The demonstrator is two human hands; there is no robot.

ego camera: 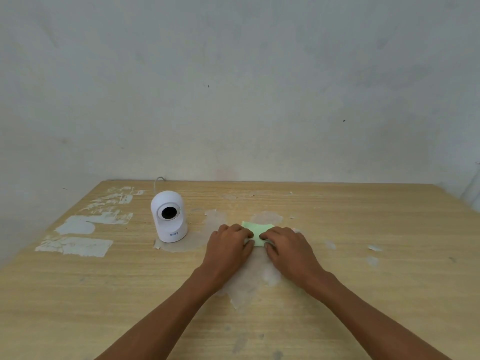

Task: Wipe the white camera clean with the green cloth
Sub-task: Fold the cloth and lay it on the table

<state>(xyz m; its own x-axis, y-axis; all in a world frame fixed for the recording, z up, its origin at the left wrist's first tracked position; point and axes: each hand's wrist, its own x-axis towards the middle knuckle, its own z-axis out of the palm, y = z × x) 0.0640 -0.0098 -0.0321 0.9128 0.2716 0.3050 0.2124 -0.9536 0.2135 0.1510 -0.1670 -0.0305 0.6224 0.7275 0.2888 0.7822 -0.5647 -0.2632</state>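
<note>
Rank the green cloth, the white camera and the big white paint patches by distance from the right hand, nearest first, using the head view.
1. green cloth: under the right hand's fingertips, between both hands.
2. white camera: standing upright to the left, beyond the left hand.
3. white paint patches: farthest, near the table's left edge.

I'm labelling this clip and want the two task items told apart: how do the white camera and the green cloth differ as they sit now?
The white camera stands upright and rounded; the green cloth lies flat on the table. The camera stands untouched, to the left; the cloth has the left hand and the right hand on it. The camera shows whole; the hands partly cover the cloth. Both rest on the same table.
</note>
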